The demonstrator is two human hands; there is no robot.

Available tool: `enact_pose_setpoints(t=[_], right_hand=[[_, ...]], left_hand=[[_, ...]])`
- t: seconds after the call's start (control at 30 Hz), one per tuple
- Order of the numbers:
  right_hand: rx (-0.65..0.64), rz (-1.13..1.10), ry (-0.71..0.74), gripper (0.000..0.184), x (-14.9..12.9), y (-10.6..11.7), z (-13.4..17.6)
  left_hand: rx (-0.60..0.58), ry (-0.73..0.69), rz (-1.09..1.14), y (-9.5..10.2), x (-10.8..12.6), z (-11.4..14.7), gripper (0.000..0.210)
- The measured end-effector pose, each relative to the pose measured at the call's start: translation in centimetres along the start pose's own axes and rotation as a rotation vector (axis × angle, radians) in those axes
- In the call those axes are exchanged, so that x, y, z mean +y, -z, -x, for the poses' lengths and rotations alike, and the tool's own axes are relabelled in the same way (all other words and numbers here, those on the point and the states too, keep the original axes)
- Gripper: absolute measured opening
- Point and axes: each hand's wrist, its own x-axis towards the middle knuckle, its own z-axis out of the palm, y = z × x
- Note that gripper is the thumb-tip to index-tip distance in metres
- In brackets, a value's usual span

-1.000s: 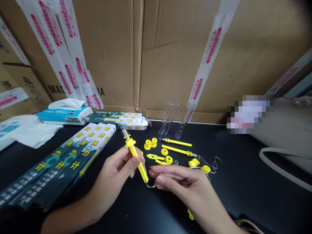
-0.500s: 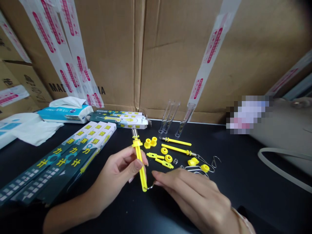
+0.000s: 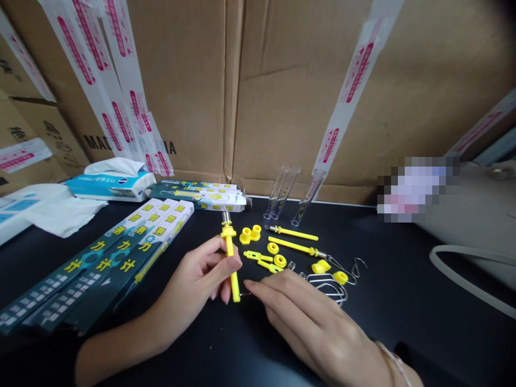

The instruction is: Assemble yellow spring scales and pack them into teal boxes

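Note:
My left hand [image 3: 197, 279] grips a yellow plastic spring-scale rod [image 3: 235, 286] between thumb and fingers. The rod stands nearly upright, with a yellow collar [image 3: 228, 231] and a metal spring at its top. At its lower end, my right hand [image 3: 318, 322] pinches a thin metal hook [image 3: 244, 294] whose tip meets the rod; the fingers cover most of the hook. Just beyond the hands lie two more yellow rods [image 3: 298, 234] with springs, yellow rings [image 3: 273, 248], flat slotted yellow pieces [image 3: 258, 256], and yellow caps [image 3: 245, 235]. Several wire hooks [image 3: 330, 285] are partly behind my right hand.
Clear tubes [image 3: 303, 207] stand upright at the back, before a large cardboard box [image 3: 193, 80]. Printed spring-scale boxes [image 3: 133, 236] lie at left, with more boxes [image 3: 205, 200] behind. A tissue pack [image 3: 110, 185] sits back left. A grey bag [image 3: 479, 215] with a strap is at right.
The rod's lower end has risen slightly and shifted left, and it has turned a little. My right fingers have moved left and up with the hook, nearer the rod. The view has shifted slightly.

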Motion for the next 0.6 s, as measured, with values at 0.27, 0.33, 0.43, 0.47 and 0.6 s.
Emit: enact_pose_setpoints(t=[0.27, 0.33, 0.43, 0.47, 0.6], right_hand=[[-0.016, 0.089, 0.121, 0.028, -0.3, 0.5, 0.2], [-0.018, 0.108, 0.155, 0.026, -0.2, 0.5, 0.0], [0.010, 0.179, 0.211, 0.020, -0.2, 0.6, -0.6], [0.017, 0.207, 0.228, 0.018, -0.1, 0.6, -0.8], [0.015, 0.294, 0.301, 0.026, 0.0, 0.5, -1.2]], left_hand=[[-0.047, -0.019, -0.024, -0.1, -0.6, 0.3, 0.033], [-0.045, -0.047, -0.048, -0.2, -0.7, 0.4, 0.030], [-0.066, -0.029, -0.072, -0.2, -0.7, 0.5, 0.028], [-0.077, -0.013, -0.083, -0.2, -0.6, 0.5, 0.028], [-0.123, 0.044, -0.182, -0.3, -0.3, 0.7, 0.030]])
